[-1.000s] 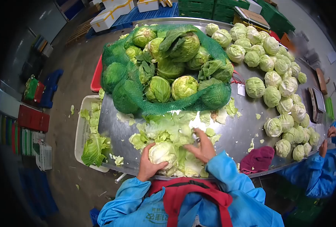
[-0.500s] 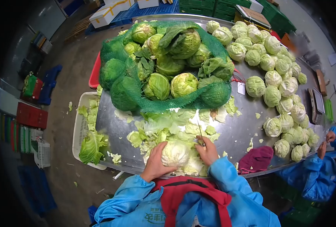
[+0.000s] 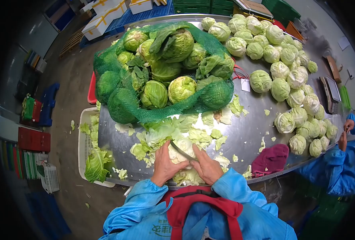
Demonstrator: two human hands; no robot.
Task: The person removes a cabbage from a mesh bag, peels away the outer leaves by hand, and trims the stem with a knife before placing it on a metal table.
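The knife (image 3: 182,151) has swung across the cabbage (image 3: 181,150) since a moment ago, its blade now lying over the head's top. The right hand (image 3: 206,167) grips the handle, fingers closed. The left hand (image 3: 164,165) cups the cabbage's side, fingers curled on it, amid loose leaves (image 3: 161,134) at the table's (image 3: 245,136) near edge.

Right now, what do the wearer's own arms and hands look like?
Both hands are bare, no gloves: left hand, right hand. Long bright blue sleeves end in gathered cuffs at the wrists. A red apron with a dark strap covers the chest.
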